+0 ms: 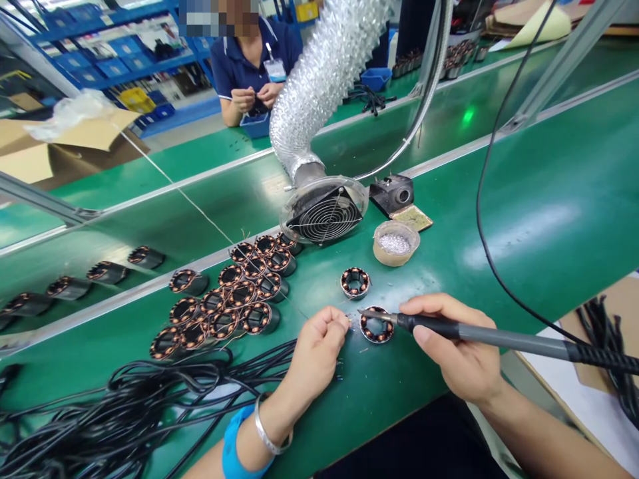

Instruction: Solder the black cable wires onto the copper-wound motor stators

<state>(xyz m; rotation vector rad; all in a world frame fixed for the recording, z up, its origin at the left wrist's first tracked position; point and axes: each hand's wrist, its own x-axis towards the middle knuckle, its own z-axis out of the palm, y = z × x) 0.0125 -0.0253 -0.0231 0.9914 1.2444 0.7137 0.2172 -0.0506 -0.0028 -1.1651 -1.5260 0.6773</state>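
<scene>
My right hand point(456, 346) is wrapped round a soldering iron point(504, 336), whose metal tip reaches left over the rim of a copper-wound ring point(377, 325). Just left of that ring, my left hand point(322, 346) has thumb and fingers pinched together; tiny wire ends show at the fingertips, too small to make out clearly. A second copper-wound ring point(355, 283) stands a little farther back. Behind it sits a round tub point(396, 243) of silvery bits, beside a dark iron stand point(394, 194) with a yellowish pad.
Several wound rings point(259, 318) are grouped left of my hands, with black cables point(150, 399) in front. A fan-covered duct point(327, 216) stands beyond. More rings point(104, 271) line the left strip. Across the bench, a person point(254, 73) works over a blue tray. Black cables point(606, 339) lie right.
</scene>
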